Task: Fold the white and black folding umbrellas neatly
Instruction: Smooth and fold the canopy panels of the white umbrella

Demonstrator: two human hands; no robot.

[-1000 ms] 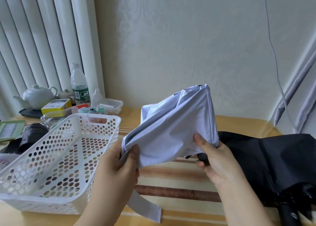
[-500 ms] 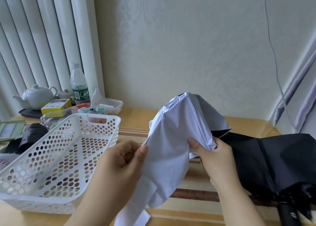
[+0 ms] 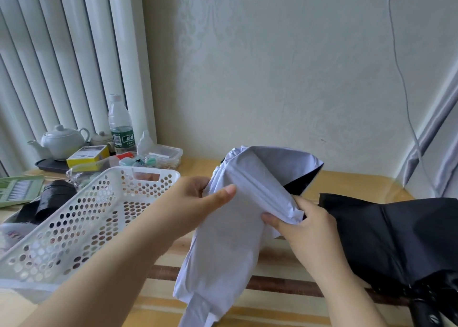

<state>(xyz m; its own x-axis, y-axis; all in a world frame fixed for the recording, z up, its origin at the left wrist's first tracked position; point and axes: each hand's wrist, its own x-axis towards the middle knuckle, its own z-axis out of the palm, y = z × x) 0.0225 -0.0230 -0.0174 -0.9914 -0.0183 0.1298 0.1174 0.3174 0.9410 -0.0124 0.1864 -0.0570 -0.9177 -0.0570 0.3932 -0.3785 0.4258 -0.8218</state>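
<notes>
White umbrella (image 3: 230,240) is clasped by both hands, left hand (image 3: 190,202) thumb pressing its folds, right hand (image 3: 304,227) pinching a pleat.

The white umbrella (image 3: 228,240) is running off the bottom edge, its hanging strap cut short there, and its handle and ribs are staying buried under the cloth. The left hand (image 3: 193,202) is hiding its fingers behind the fabric, only the thumb showing. The right hand (image 3: 304,225) is tucking its fingertips under a fold. The black umbrella (image 3: 396,237) is spilling past the right edge and the bottom corner, its handle barely peeking in. The white basket (image 3: 81,217) is getting covered by the left forearm and clipped at the left edge. The bottle (image 3: 120,126) label is too small to read.
</notes>
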